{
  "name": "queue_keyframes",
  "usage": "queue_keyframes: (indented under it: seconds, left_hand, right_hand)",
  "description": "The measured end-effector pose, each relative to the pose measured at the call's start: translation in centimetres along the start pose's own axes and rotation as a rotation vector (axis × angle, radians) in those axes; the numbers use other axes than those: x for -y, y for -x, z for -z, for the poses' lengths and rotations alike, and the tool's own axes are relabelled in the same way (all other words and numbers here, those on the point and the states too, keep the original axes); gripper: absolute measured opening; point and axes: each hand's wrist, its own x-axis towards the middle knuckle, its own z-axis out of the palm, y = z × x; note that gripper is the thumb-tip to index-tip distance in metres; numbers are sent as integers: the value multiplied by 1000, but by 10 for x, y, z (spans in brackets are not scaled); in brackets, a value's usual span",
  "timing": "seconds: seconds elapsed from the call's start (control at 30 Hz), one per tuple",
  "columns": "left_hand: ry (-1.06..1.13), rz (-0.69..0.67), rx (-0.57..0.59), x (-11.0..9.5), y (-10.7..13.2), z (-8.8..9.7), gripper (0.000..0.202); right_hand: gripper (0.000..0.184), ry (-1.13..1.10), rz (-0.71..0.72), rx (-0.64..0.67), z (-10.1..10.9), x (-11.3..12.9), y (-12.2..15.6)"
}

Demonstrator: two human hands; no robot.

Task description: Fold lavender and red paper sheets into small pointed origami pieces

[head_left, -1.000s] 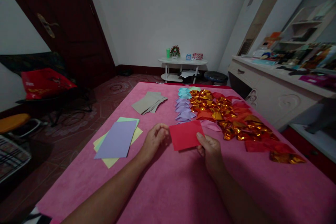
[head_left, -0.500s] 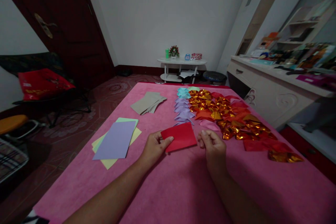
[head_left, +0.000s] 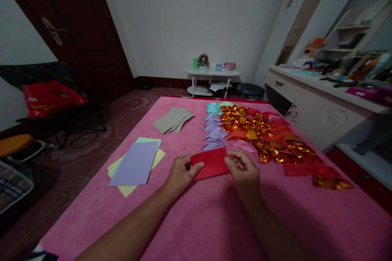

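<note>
A red sheet of paper [head_left: 211, 164] is held up just above the pink table cover [head_left: 196, 216]. My left hand [head_left: 183, 172] pinches its left edge, thumb on top. At the right edge my right hand [head_left: 244, 168] has its thumb and fingers closed on the same sheet. Beyond the sheet lie folded purple paper pieces [head_left: 213, 135] in a column, with shiny gold folded pieces [head_left: 245, 120] to their right. Left of my left hand rests a stack of purple, green and yellow paper [head_left: 136, 165].
Grey-brown paper sheets [head_left: 173, 120] lie fanned at the back left of the table. Red folded pieces [head_left: 301, 169] are at the right. A dresser [head_left: 318, 102] flanks the table on the right, and a chair with a red bag [head_left: 53, 98] stands at the left.
My right hand has moved left and taken hold of the red paper's right edge. The sheet has tipped and dropped slightly toward me.
</note>
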Motion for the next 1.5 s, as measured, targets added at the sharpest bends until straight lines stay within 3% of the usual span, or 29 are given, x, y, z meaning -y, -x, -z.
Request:
queue_keyframes:
  seconds: [0.83,1.13,1.23,1.4,1.5]
  left_hand:
    - [-99,-40,31,3,2,1,32]
    - [-109,-51,23,4,2,1,30]
    - [-140,-139,-8,2,0,2,26]
    - [-396,-403,-232,-3,-3,4,62]
    - [-583,-568,-273,-7,-1,6,59]
  right_hand:
    - [15,9,-4,41,0,-6,-2]
    - [16,78,204,136,3,-5,-2]
    - [23,61,265,93,3,-4,-3]
    - [23,94,272,2,4,-3,-4]
    - [18,100,233,-6,4,-3,-5]
